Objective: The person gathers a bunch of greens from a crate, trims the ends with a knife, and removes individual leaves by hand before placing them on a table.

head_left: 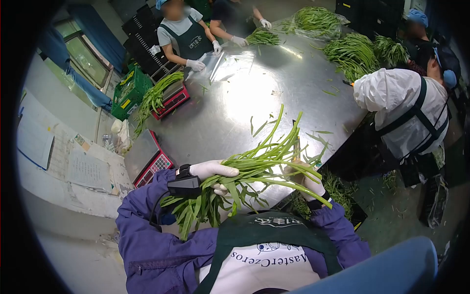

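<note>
A bunch of long-stemmed leafy greens (245, 171) lies across the front of my body, leaves hanging to the lower left and stems pointing right. My left hand (214, 174), in a white glove, is closed around the bunch near its leafy part. On the stem side is my right hand (307, 179), also gloved; stems cover part of it and its fingers are hard to make out. Beyond my right hand a narrow upright object (296, 144) shows between the stems, too unclear to name. Loose leaves (318, 139) lie near the table's edge.
A metal table (230, 112) carries two red scales (155, 164), one under greens (159, 95). Large piles of greens (350, 54) lie at the far right. Two people (188, 41) work across the table; a person in white sleeves (391, 98) stands at the right. Cut greens (342, 191) fill a floor container.
</note>
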`<state>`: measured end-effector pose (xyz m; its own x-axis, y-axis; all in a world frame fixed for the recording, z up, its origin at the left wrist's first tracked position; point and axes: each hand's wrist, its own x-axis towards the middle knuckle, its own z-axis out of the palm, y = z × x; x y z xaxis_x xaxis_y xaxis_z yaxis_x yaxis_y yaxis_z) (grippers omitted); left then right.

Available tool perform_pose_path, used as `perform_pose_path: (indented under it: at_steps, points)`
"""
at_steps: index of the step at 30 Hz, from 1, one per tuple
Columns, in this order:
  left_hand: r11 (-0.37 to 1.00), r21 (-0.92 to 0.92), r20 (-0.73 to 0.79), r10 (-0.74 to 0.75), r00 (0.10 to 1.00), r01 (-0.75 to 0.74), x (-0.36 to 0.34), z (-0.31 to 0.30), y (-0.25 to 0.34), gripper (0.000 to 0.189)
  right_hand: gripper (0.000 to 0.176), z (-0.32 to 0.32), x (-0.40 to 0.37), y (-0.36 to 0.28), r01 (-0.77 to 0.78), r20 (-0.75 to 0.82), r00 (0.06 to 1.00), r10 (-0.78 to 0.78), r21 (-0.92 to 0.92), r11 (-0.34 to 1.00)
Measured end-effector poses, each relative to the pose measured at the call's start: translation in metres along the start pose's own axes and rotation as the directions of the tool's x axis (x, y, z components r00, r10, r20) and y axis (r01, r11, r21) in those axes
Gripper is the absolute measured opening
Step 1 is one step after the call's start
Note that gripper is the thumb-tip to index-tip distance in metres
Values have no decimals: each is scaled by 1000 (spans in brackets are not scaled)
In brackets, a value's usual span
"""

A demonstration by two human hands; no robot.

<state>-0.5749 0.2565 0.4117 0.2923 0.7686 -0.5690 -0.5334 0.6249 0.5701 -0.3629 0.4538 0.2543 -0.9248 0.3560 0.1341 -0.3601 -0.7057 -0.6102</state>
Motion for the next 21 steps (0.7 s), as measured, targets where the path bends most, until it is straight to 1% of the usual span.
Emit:
perform_pose_path:
  at_steps: [1, 3, 5, 7, 11, 13, 14, 16, 17, 18, 19, 20, 21]
  points:
    - [1000, 2, -4, -4, 1000, 4, 0, -2, 0, 33, 28, 6, -1, -2, -2, 0, 1000, 2, 0, 1000]
    - [1000, 1, -7, -10, 1000, 10, 1, -2, 0, 33, 31, 24, -4, -10, -132, -73, 990, 122, -163, 978]
    - [1000, 18, -81, -18, 997, 19, 1, 1, 1, 32, 33, 19, -3, -7, -126, -53, 991, 120, -129, 984]
    - [1000, 14, -72, -17, 997, 18, 2, 5, 2, 32, 32, 13, -1, -2, -29, -77, 997, 14, -196, 980]
    - [1000, -12, -57, -25, 998, 24, 3, 3, 1, 30, 28, 5, -1, 4, 20, -73, 997, -30, -135, 991]
    - [999, -20, -41, -30, 999, 29, 4, 5, 0, 30, 23, 4, -4, 6, 131, -77, 989, -124, 90, 987]
    - [999, -27, -25, -34, 999, 33, 4, 6, 0, 31, 23, -1, -3, 7, 131, -78, 989, -124, 91, 987]
    - [1000, -11, -5, -26, 1000, 26, 5, 5, 0, 31, 21, -8, 4, 3, 183, 102, 980, -173, -101, 978]
    - [1000, 6, 16, -18, 1000, 18, 5, 4, 0, 31, 21, -9, 1, 3, 185, 101, 979, -175, -100, 978]
    - [1000, 8, 17, -21, 1000, 21, 5, 4, 0, 31, 20, 4, -1, -2, 15, 14, 1000, -12, -278, 960]
    - [999, 5, 27, -40, 999, 40, 5, 3, 0, 32, 19, 14, -1, -3, -166, -102, 986, 135, -430, 888]
    - [998, 3, 38, -59, 998, 59, 5, 3, 0, 33, 17, 15, -4, 9, -92, -75, 994, 81, -154, 984]
    - [998, 5, 38, -61, 997, 61, 6, 3, 0, 33, 17, 23, -2, 9, -90, -76, 994, 79, -154, 984]
